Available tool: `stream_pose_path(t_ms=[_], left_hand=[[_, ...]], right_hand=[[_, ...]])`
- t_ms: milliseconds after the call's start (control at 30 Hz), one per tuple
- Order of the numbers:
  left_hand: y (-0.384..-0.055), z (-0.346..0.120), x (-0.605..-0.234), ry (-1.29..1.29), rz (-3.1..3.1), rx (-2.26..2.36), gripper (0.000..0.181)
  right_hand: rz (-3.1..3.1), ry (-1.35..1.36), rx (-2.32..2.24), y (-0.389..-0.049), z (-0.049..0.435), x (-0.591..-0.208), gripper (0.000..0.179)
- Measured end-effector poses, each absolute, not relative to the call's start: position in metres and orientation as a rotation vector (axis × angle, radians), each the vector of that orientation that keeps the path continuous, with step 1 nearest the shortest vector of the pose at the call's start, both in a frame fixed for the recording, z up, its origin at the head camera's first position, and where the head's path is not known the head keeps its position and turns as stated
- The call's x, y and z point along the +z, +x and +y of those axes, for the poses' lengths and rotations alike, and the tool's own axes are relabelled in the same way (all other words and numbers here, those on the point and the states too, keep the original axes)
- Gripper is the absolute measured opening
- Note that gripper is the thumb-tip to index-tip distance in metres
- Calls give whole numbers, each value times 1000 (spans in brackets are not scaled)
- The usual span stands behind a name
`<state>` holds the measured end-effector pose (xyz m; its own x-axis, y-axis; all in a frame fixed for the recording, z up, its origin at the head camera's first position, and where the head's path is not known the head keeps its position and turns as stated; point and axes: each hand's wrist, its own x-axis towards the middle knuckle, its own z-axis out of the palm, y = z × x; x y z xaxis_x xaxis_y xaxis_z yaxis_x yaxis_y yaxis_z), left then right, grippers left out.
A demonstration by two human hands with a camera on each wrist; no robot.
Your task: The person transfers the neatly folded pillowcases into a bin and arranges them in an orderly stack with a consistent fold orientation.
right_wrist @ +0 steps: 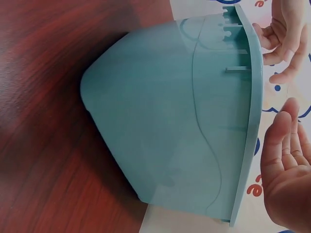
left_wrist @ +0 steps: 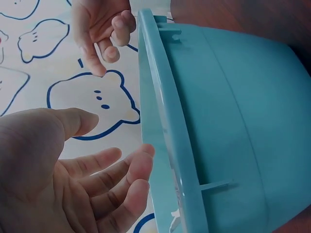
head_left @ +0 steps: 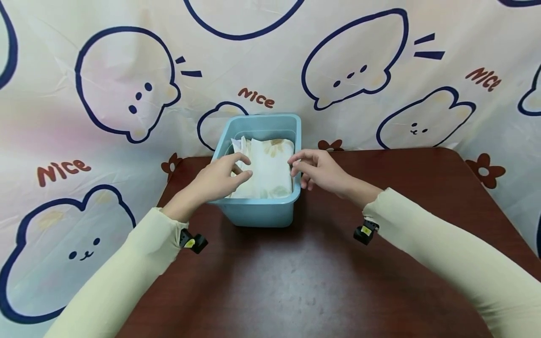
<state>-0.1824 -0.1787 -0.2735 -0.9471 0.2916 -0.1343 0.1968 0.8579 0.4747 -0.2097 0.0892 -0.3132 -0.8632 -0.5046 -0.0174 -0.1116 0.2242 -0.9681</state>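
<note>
A light blue plastic bin (head_left: 259,214) stands upright on the table. Inside it lies folded white cloth (head_left: 272,166) with a pale print, its edges layered at the left. My left hand (head_left: 216,179) hovers over the bin's left side, its fingers loosely bent and nothing between thumb and fingertips. Over the right rim is my right hand (head_left: 323,172), also relaxed and holding nothing, fingertips close to the cloth's right edge. Whether those fingertips touch the cloth, I cannot tell. In the left wrist view, the left hand (left_wrist: 92,179) appears beside the bin's rim, palm visible.
The dark reddish-brown wooden table (head_left: 291,281) extends in front of the bin and to its right. Behind hangs a white curtain (head_left: 262,61) printed with blue cartoon outlines, and the bin stands near it. Each wrist carries a small black camera.
</note>
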Motion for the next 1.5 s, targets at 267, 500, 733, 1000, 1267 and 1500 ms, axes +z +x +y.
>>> stream_pose_path(t_ms=[267,500,733,1000,1267,1500], left_hand=[[-171,-183,-278,357,2844,697,38],[-163,-185,-282,348,2856,718,37],[-156,-190,-285,341,2872,724,35],[-150,-192,-287,349,2876,739,34],[-145,-195,-287,339,2878,741,35],[-141,-196,-285,348,2890,753,34]], right_hand=[[2190,-595,-1673,-199,105,-321,26],[2239,-563,-1673,-192,120,-327,25],[2286,-589,-1652,-187,132,-334,22],[2318,-617,-1638,-181,144,-339,22],[2342,-631,-1635,-179,159,-340,22],[2342,-644,-1634,-177,173,-344,25]])
